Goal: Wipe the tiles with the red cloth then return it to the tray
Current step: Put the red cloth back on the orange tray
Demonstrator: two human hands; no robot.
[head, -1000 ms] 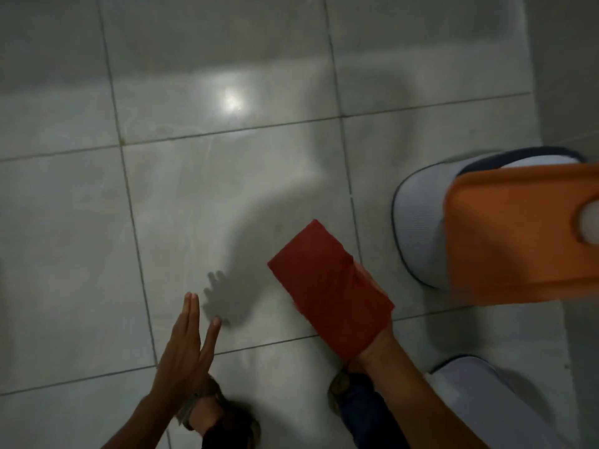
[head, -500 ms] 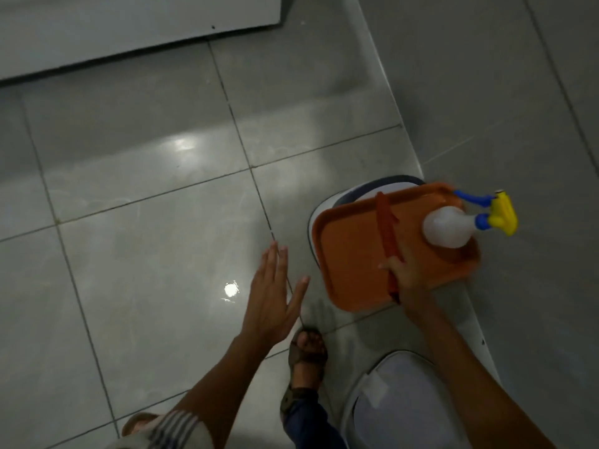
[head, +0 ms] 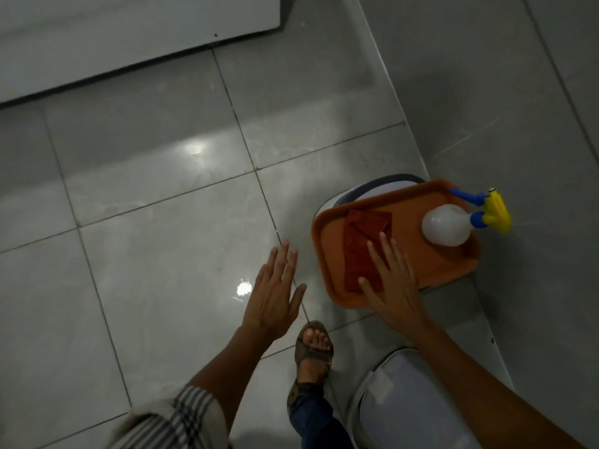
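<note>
The folded red cloth [head: 361, 244] lies flat in the left half of the orange tray [head: 418, 267], which rests on a white and dark seat-like object. My right hand [head: 392, 280] hovers over the cloth's near right part with fingers spread flat, gripping nothing; I cannot tell whether the fingertips touch the cloth. Left of the tray, my left hand [head: 275, 296] is held open above the glossy grey floor tiles [head: 155, 254], palm down.
A white spray bottle [head: 449, 229] with a blue and yellow trigger head stands on the tray's right side. My sandalled foot [head: 312, 348] is planted just below the tray. A white panel [head: 113, 37] runs along the top left. A grey tiled wall rises on the right.
My right hand carried the red cloth from over the floor onto the tray, laid it flat and let go. The view swung right, bringing the tray and bottle fully in.
</note>
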